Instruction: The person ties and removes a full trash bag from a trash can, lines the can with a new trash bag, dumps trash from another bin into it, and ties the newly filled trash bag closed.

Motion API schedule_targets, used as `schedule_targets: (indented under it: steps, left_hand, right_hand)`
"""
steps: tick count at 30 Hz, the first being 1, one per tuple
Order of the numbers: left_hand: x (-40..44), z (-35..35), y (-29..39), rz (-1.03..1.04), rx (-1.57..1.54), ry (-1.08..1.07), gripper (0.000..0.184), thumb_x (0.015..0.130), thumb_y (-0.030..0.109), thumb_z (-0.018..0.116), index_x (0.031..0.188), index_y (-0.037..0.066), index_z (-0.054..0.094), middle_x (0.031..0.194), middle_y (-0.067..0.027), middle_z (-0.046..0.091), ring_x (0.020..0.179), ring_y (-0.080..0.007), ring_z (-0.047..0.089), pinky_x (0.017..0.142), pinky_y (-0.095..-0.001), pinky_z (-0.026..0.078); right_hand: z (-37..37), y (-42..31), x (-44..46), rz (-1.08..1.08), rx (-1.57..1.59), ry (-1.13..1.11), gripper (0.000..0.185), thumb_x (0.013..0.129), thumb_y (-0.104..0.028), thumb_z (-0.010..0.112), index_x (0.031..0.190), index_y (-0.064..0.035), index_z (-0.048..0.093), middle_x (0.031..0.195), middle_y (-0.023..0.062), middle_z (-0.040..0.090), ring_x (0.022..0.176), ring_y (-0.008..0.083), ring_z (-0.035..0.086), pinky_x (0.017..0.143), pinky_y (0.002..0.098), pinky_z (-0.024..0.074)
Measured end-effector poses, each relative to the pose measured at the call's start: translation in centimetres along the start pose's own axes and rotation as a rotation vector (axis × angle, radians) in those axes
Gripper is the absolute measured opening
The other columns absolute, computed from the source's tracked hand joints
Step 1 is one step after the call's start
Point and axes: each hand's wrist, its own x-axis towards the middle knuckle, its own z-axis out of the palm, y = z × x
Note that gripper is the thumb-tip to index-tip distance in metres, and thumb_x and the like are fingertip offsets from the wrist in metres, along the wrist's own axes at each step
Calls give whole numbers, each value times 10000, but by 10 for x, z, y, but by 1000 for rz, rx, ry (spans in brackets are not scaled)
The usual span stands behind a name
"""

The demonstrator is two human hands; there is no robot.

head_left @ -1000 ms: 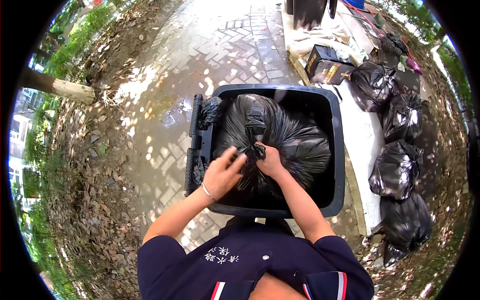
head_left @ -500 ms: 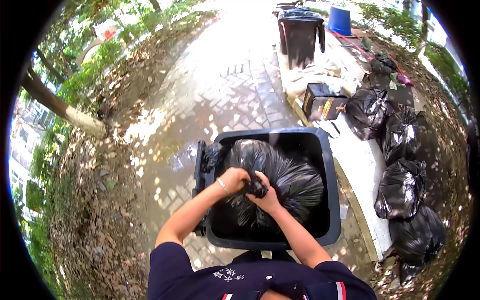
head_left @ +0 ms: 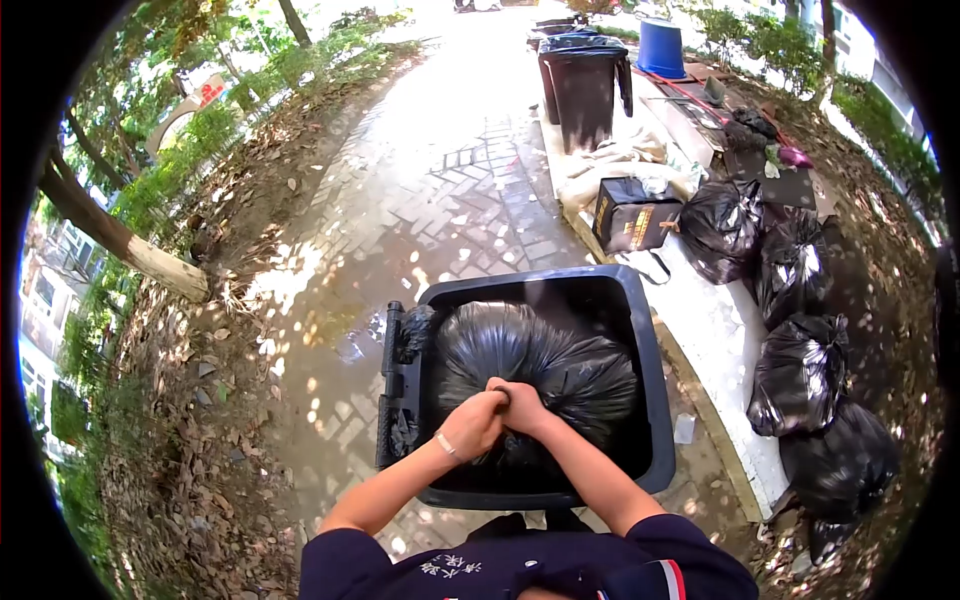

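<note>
A full black garbage bag (head_left: 500,345) bulges inside the dark wheeled bin (head_left: 655,400) in front of me. Its gathered neck is bunched between my two hands, over the middle of the bin. My left hand (head_left: 472,425), with a light band at the wrist, is closed around the neck. Pressed against it, my right hand (head_left: 523,408) is closed on the same gathered plastic. Most of the neck is hidden by my fingers. Along the bin's left side runs the hinge edge (head_left: 392,385), with some black plastic crumpled beside it.
Several tied black garbage bags (head_left: 800,375) lie along the right, beside a pale curb slab (head_left: 715,350). Ahead stand a black box (head_left: 635,215), another lidded bin (head_left: 585,90) and a blue bucket (head_left: 660,50). A tree trunk (head_left: 120,240) rises left of the brick path (head_left: 400,240).
My hands have come together and lowered slightly toward me, tightening round the bag's neck. Before, they were apart with loose bunched plastic showing between them. The view has shifted slightly.
</note>
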Motion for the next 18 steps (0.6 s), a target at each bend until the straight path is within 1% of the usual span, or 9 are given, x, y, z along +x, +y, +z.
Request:
schedule_targets:
  steps: [2, 4, 6, 8, 10, 12, 14, 17, 18]
  left_hand:
    - [-22, -10, -7, 47, 130, 143, 315, 639, -23, 489, 952, 7, 459, 928, -180, 501, 870, -324, 470, 792, -369, 368]
    - [-57, -29, -31, -19, 494, 377, 332, 649, 18, 505, 974, -1, 444, 1015, -167, 477, 946, -326, 443, 832, -376, 332]
    - [-96, -38, -56, -412, 757, 603, 375, 663, 89, 543, 1009, 3, 428, 1064, -190, 447, 1005, -355, 400, 851, -384, 318]
    - [-145, -29, -122, -653, 682, 611, 395, 687, 179, 562, 1010, 3, 417, 1003, -225, 483, 958, -371, 439, 823, -392, 347]
    - [-130, -43, -121, -1086, 361, 243, 367, 716, 237, 546, 969, -3, 433, 905, -242, 524, 865, -391, 484, 755, -407, 388]
    - [-124, -48, -118, -996, 406, 238, 320, 727, 242, 528, 912, -9, 453, 813, -243, 541, 789, -393, 509, 691, -414, 411]
    - [-131, -54, -143, -909, 433, 231, 269, 728, 223, 518, 886, 9, 483, 814, -215, 546, 783, -377, 512, 680, -417, 409]
    - [-110, -86, -145, -995, 487, 126, 270, 727, 225, 519, 892, 14, 484, 806, -205, 550, 771, -372, 516, 674, -418, 412]
    - [-110, -95, -157, -946, 518, 140, 266, 724, 232, 528, 862, 10, 480, 787, -206, 552, 751, -380, 516, 664, -423, 412]
  right_hand:
    - [10, -10, -1, 24, -144, 129, 135, 665, -185, 559, 716, -108, 460, 601, 149, 512, 608, 346, 515, 507, 398, 391]
    - [14, -19, -1, 33, -151, 267, 218, 688, -233, 589, 611, -94, 440, 531, 118, 470, 520, 317, 489, 457, 361, 376]
    - [14, -25, -2, 38, -123, 285, 238, 694, -245, 592, 596, -93, 437, 519, 112, 465, 511, 307, 489, 450, 355, 373]
    - [17, -27, 2, 72, -106, 337, 259, 700, -257, 594, 582, -91, 434, 508, 105, 459, 501, 298, 488, 443, 349, 370]
    - [20, -25, 2, 54, -110, 323, 252, 694, -243, 602, 576, -94, 436, 505, 94, 456, 497, 287, 488, 437, 336, 367]
    - [23, -24, 8, -12, -76, 384, 155, 649, -154, 590, 604, -106, 449, 513, 91, 461, 510, 287, 497, 439, 345, 367]
    - [36, -18, 24, -44, -76, 423, 125, 610, -125, 575, 617, -114, 450, 515, 94, 465, 512, 298, 499, 440, 360, 367]
    - [50, -19, 54, -13, -94, 484, 88, 615, -147, 550, 625, -133, 464, 515, 103, 472, 509, 304, 502, 446, 381, 371]
    - [59, -18, 62, -2, -100, 497, 88, 615, -147, 550, 625, -133, 464, 515, 103, 472, 509, 304, 502, 446, 381, 371]
